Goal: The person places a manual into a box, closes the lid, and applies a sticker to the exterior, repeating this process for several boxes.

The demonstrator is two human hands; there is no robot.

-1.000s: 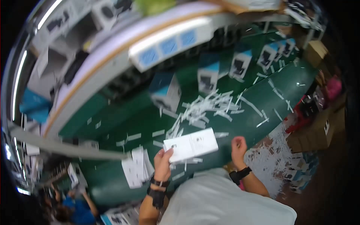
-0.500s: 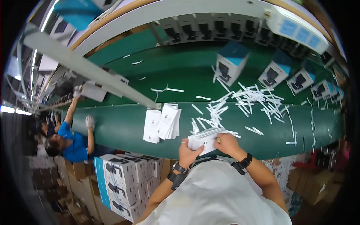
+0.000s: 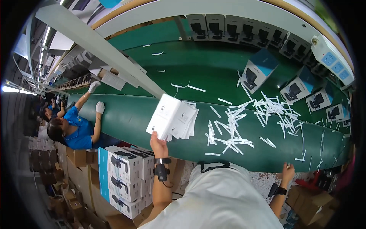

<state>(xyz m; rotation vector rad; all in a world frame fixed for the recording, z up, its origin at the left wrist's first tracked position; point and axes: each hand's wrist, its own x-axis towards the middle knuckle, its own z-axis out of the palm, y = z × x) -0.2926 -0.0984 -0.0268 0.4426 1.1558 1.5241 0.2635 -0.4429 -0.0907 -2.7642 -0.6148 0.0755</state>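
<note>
My left hand (image 3: 159, 147) is closed on the near end of a stack of white leaflets (image 3: 163, 114), its thumb pressed on top. The held stack overlaps the left part of a fanned pile of leaflets (image 3: 186, 120) on the green conveyor belt (image 3: 126, 124). Off to the right, at the belt's near edge, my right hand (image 3: 288, 173) has its fingers curled together; a small thing may be between them, too small to name. Short white paper strips (image 3: 232, 131) lie scattered on the belt between my hands.
White-and-blue cartons (image 3: 257, 72) stand beyond the belt, with a row of boxes (image 3: 232, 28) behind. A slanted grey post (image 3: 103, 49) crosses at left. Stacked boxes (image 3: 124, 179) are at my left. A co-worker in blue (image 3: 78, 129) works farther left along the belt.
The leaflets that both hands held have moved left in my left hand, over the pile. My right hand has let go of them and moved right. More strips lie where they were held.
</note>
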